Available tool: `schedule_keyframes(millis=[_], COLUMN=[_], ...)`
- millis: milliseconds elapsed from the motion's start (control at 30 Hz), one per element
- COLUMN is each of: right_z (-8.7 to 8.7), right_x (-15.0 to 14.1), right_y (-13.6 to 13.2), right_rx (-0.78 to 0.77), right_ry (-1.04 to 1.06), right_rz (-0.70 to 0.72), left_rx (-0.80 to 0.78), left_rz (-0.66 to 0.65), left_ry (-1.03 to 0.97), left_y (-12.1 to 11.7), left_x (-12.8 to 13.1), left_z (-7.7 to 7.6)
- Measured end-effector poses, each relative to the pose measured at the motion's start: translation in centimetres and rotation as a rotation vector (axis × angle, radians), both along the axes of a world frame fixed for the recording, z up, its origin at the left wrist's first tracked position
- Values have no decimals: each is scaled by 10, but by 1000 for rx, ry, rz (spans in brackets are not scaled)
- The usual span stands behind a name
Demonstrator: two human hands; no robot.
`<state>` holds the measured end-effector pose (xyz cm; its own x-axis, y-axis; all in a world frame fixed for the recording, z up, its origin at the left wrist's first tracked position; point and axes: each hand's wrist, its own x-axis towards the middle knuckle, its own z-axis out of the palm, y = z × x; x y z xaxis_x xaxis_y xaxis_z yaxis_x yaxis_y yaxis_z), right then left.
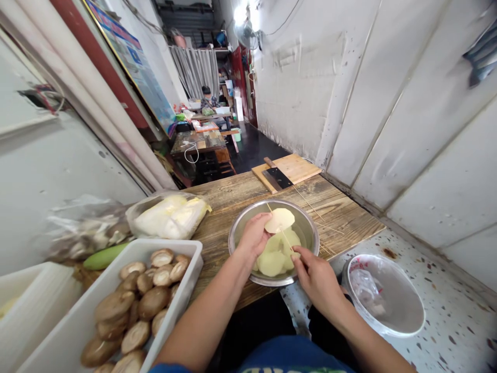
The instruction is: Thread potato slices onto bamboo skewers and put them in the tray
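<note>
My left hand (254,235) is closed on a pale potato slice (280,220), holding it by its left edge above a metal bowl (235,228). A thin wooden skewer (286,240) passes through that slice, its tip showing at the upper left. My right hand (313,272) pinches the lower end of the skewer near the bowl's right rim. More potato slices (273,263) lie in the bowl beneath my hands. Several loose skewers (310,204) rest on the wooden table to the right of the bowl.
A cleaver (277,177) lies on a cutting board (301,168) at the table's far end. On the left stand a white tub of mushrooms (153,303), a bagged cabbage (169,215) and a green vegetable (104,256). A bin (404,305) stands on the floor at right.
</note>
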<state>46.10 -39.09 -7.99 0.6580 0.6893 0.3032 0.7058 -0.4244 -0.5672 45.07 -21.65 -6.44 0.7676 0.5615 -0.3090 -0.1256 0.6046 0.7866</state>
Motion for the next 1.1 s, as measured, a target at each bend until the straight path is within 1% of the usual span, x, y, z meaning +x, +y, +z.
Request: schedule_keyframes(millis=[67,133,233,400,467,500,533,567,600,633,667,700,733,767,800,833,933,1000,1033,1067,1100], right_z=[2,1,-2,0,1,2,2,3,3,4,4,5,6,7,7,7,6,4,2,1,0], right_x=[2,3,3,7,12,15,17,19,21,22,23,22,22,20,19,17,13,11,11,10,10], right_y=[-6,-9,-10,-4,-5,-6,-8,-11,-14,-17,-20,-22,-24,-26,-27,-27,-29,-32,-34,-36,-38], right_rx=[18,50,91,120,130,141,159,177,194,206,212,210,206,204,206,206,188,163,154,148,141], right_ry=[40,43,17,-11,-10,-4,1,5,7,7,9,14,21,28,35,43,74,103,116,128,138], right_rz=[22,37,40,-1,-16,-25,-36,-51,-67,-82,-94,-98,-98,-95,-89,-79,-38,-22,-21,-23,-22], left_rx=[-6,-4,11,64,139,201,301,453,660,904,1154,1370,1525,1611,1638,1624,1513,1438,1383,1299,1182], left_rz=[-2,-31,-65,-257,-337,-394,-457,-524,-587,-646,-706,-772,-842,-898,-920,-895,-700,-622,-611,-610,-601], left_ry=[-3,3,32,112,136,160,199,251,323,420,533,654,766,852,897,880,669,536,481,426,357], left_y=[3,4,-3,-19,-17,-14,-10,-6,-2,1,3,3,2,0,-1,-3,-2,3,7,11,16], left_x=[0,-1,-2,-7,-9,-10,-11,-13,-14,-14,-15,-15,-15,-15,-14,-14,-14,-14,-14,-13,-12], left_z=[3,5,8,10,11,11,11,10,8,6,2,-3,-8,-15,-21,-28,-41,-43,-42,-39,-36])
